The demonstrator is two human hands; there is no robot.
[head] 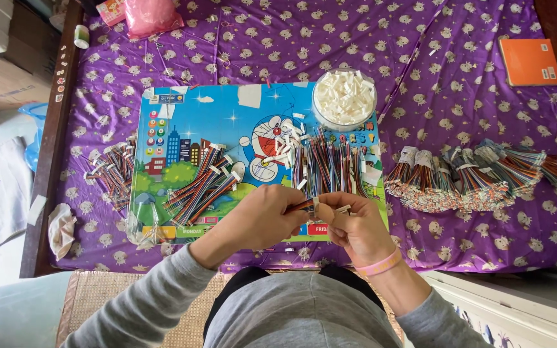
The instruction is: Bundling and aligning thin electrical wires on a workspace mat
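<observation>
A short multicoloured wire strand [300, 206] sits low in the centre of the frame, pinched between both hands just above the lower edge of a blue cartoon board [182, 106]; the left hand [259, 218] is closed on the wire's end, while the right hand [359, 229], with a pink wristband [379, 264], is closed around a small white connector [316, 207] at the wire's tip; judging from the grip, the fit goes best with the wire ends held straight and square to the connector, fingertips close to the joint, pressure light; just above the hands lies a loose row of coloured wires [327, 169] with scattered white plugs, and to the left a heap of finished leads [198, 187]; these crowd the working space, so elbows want to stay tucked; a clear bowl of white connectors [344, 96] stands at the board's upper right; bundled wire sets [478, 174] lie at the right on the purple patterned cloth [459, 90], more leads [112, 171] at the left; an orange notebook [530, 61] rests at the upper right, a pink bag [151, 16] at the upper left.
</observation>
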